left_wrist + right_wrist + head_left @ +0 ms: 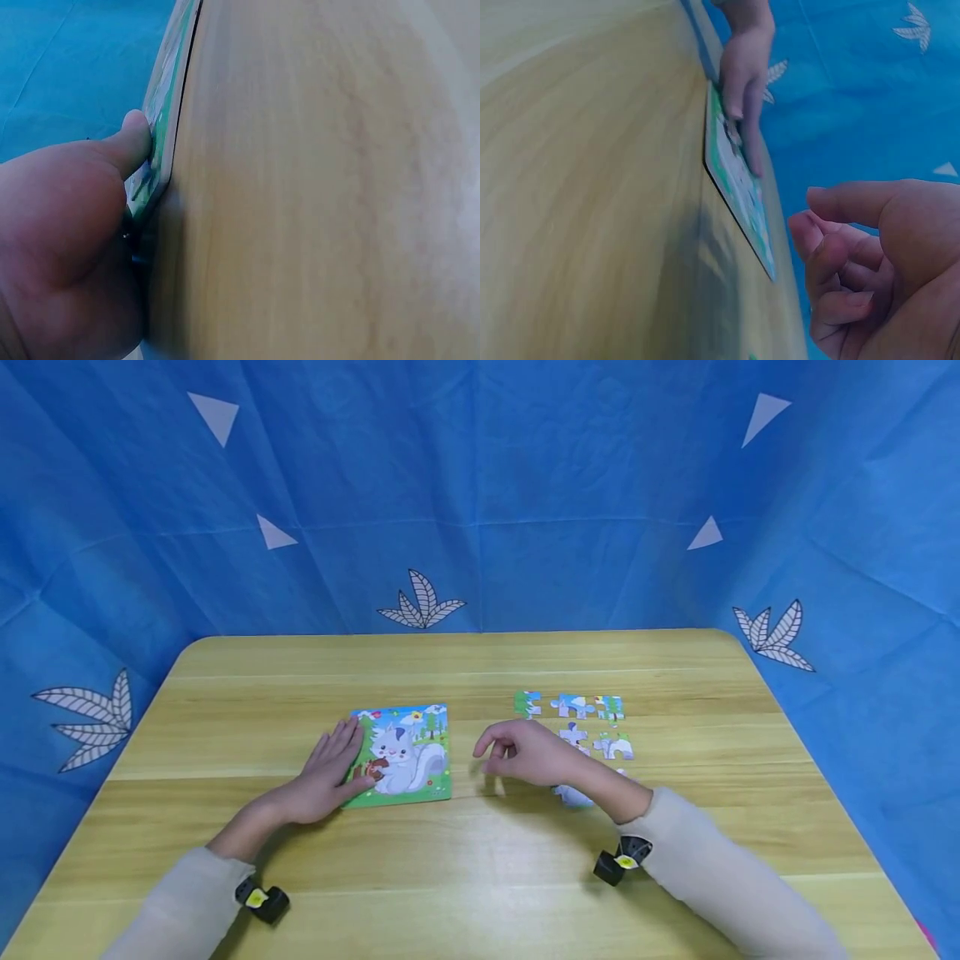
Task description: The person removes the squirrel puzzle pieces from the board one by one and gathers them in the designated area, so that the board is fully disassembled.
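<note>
A square puzzle board (408, 752) with a picture of a grey-white squirrel lies flat left of the table's middle. My left hand (326, 777) rests with straight fingers along its left edge, the thumb on the lower part of the picture; in the left wrist view the thumb (133, 142) touches the board's face. Between the board and some loose jigsaw pieces (573, 706), my right hand (528, 752) hovers over the table. Its fingers are loosely bent, and the right wrist view shows nothing between thumb and fingers (840, 262). The right hand and forearm partly hide the nearer pieces.
Several jigsaw pieces lie apart in rough rows right of the board, among them a green-edged one (527, 703), one with trees (609, 707) and a partly covered one (573, 796). The wooden table (480, 893) meets a blue cloth backdrop (480, 485) at its far edge.
</note>
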`<state>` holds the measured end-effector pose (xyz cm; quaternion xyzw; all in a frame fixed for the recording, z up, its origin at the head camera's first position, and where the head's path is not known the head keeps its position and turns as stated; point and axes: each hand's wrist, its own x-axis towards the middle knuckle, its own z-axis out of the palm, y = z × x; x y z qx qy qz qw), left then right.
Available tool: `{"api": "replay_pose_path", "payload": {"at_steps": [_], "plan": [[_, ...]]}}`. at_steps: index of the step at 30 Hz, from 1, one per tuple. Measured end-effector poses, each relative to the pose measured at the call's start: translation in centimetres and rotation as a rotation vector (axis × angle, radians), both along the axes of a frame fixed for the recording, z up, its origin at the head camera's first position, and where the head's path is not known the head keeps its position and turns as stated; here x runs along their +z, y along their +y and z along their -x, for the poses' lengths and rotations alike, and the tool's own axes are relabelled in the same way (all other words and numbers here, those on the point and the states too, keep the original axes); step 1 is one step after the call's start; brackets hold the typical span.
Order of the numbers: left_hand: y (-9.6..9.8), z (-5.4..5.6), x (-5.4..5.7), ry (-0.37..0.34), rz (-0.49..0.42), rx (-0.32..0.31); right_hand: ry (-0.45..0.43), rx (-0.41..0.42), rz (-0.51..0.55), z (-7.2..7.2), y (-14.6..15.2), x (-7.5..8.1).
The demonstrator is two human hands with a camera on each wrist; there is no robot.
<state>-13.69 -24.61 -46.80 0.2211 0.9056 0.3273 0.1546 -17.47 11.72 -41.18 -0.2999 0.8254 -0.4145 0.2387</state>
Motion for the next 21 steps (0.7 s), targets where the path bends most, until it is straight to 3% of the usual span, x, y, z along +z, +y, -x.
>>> {"api": "replay_pose_path", "payload": {"at_steps": [8,21], "plan": [[-0.1,0.2,1.3,-0.072,-0.01,-0.009,-0.01,0.032,-0.01,-0.2,-3.1,-0.5],[-0.7,0.6,1.8,-0.057,-0.047,0.005,0.012,0.044,-0.011,0.3,-8.5,-0.8]]}}
